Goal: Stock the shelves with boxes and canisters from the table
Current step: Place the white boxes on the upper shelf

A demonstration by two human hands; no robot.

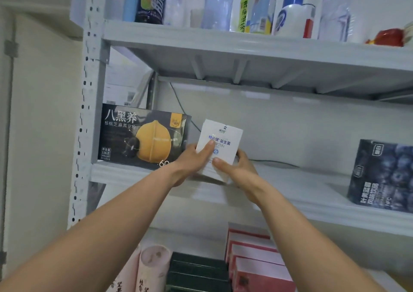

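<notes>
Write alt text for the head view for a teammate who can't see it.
The left hand and right hand hold a small white box, tilted, at the front of the middle shelf, between a black box at left and a dark blueberry-print box at right. Bottles line the shelf above.

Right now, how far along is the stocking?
Done: black sesame-powder box and blueberry drink box sit on the middle shelf. In hand: left hand and right hand hold the tilted white probiotic box. Left: setting it down; table unseen.
</notes>
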